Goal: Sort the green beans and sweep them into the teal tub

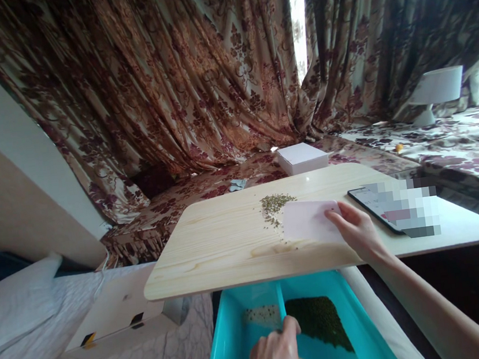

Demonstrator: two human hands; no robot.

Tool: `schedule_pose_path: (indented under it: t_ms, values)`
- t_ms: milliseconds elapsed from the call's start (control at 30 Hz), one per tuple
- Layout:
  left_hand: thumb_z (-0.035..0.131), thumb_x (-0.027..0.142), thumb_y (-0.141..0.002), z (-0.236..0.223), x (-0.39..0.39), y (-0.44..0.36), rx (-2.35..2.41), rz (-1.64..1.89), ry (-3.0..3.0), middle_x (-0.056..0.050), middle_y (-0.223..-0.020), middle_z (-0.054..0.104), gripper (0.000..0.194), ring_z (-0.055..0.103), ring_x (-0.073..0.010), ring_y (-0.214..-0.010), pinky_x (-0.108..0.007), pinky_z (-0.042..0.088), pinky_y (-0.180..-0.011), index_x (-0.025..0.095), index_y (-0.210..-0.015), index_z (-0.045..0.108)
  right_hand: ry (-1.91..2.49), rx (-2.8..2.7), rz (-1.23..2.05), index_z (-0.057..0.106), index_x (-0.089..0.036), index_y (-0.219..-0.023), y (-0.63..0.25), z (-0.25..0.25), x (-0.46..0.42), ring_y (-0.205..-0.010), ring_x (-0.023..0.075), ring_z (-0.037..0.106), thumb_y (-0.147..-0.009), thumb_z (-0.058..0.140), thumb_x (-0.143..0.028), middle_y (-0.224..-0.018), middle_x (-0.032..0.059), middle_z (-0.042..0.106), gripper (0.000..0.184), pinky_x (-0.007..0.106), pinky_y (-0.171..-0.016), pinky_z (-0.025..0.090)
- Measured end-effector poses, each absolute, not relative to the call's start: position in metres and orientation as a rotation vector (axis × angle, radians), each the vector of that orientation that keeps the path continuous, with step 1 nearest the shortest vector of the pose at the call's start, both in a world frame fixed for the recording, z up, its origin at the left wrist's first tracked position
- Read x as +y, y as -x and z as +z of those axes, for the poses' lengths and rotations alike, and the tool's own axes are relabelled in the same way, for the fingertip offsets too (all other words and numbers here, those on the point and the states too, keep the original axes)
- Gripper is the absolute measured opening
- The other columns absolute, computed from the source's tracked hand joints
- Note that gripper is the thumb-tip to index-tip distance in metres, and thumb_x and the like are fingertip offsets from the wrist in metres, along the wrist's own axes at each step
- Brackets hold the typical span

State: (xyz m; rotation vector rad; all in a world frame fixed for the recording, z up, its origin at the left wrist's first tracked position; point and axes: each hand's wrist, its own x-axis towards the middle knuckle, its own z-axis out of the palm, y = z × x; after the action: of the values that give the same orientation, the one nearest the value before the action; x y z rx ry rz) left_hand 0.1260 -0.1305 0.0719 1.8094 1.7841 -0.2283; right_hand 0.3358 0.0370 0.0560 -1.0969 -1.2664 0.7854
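A thin white sheet, like a flat card or scraper (305,218), is pinched by its right edge in my right hand (354,229). It lies low over the wooden tabletop (211,235), its left edge beside a scattered pile of small greenish seeds or beans (275,203). My left hand (278,352) is above the turquoise bin (226,321), at its middle divider, fingers curled in; what they hold, if anything, is hidden. The bin's right compartment has a heap of dark green grains (315,318). A few pale bits (262,315) lie in the left one.
A phone (378,209), partly blurred out, lies on the tabletop right of my right hand. Behind the table are a white box (302,157) and a small bluish cloth (238,185). A lamp (438,88) stands far right; a pale carton (120,310) sits at left.
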Motion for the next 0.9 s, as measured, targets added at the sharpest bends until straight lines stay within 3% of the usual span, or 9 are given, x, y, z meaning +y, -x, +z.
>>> schedule_pose_path:
  t_ms: [433,900]
  values:
    - [0.042,0.014,-0.083,0.07,-0.135,-0.108,1.843,-0.128,-1.744,-0.009,-0.117,0.07,0.054,0.061,-0.0282,-0.115,-0.036,0.043,-0.098,0.026,-0.135,0.055,1.119,-1.262,0.819,0.073,-0.023,-0.077,-0.338,0.058,0.025,-0.066,0.0197,0.063,-0.069,0.074,-0.043,-0.072,0.0026,0.073,0.021,0.028,-0.057,0.049]
    - [0.041,0.014,-0.085,0.07,-0.135,-0.106,1.83,-0.076,-1.743,-0.009,-0.121,0.069,0.052,0.06,-0.0274,-0.118,-0.037,0.041,-0.102,0.026,-0.133,0.056,1.089,-1.312,0.859,0.069,-0.024,-0.073,-0.329,0.066,0.029,-0.062,0.0183,0.061,-0.07,0.075,-0.048,-0.065,0.0004,0.067,0.026,0.028,-0.054,0.048]
